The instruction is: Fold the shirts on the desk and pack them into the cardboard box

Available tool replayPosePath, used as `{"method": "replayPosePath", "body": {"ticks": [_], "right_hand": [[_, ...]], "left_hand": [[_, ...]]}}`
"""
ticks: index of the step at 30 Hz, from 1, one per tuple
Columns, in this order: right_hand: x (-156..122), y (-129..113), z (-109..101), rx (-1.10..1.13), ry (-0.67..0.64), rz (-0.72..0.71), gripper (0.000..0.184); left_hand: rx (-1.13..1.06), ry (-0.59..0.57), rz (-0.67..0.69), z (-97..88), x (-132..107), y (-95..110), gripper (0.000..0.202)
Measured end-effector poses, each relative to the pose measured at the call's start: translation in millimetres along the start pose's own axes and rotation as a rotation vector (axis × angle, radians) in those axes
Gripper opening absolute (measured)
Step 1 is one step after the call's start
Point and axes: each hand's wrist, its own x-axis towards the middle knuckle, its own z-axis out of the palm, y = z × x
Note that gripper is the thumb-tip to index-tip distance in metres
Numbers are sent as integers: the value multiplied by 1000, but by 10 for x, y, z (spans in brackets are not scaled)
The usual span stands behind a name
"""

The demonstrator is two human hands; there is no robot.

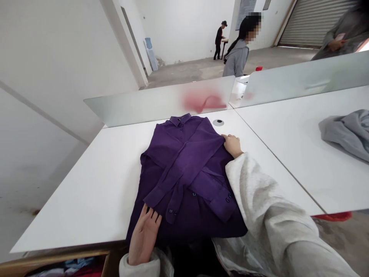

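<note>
Shirt [184, 173]: I see it flat on the table [86, 192], between my hands, collar away.
Left hand [145, 234]: open, flat on hem.
Right hand [232, 145]: pinching the far shoulder edge.

A grey garment [347, 132] lies on the neighbouring white table [302, 154], behind frosted dividers [150, 104].

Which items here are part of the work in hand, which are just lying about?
In hand:
purple shirt, sleeves folded across its front
left hand, flat on the shirt's lower part
right hand, at the shirt's right shoulder edge

Lying about:
grey garment on the neighbouring table
frosted divider
cable grommet
</note>
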Motion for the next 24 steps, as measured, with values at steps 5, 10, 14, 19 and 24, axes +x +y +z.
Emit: {"method": "replayPosePath", "body": {"ticks": [5, 10, 14, 19, 24], "right_hand": [[-5, 15, -41, 18, -15, 15, 52], [-28, 69, -176, 83, 48, -118, 57], [-111, -111, -153, 71, 154, -301, 47], [-189, -327, 74, -64, 15, -409, 55], [-158, -280, 136, -58, -73, -386, 55]], "left_hand": [[26, -68, 19, 17, -15, -7, 48], [13, -60, 12, -13, 5, -6, 48], [24, -125, -3, -73, 48, 1, 47], [54, -70, 40, -67, -12, 0, 43], [94, -5, 128, -131, -283, 62, 41]]}}
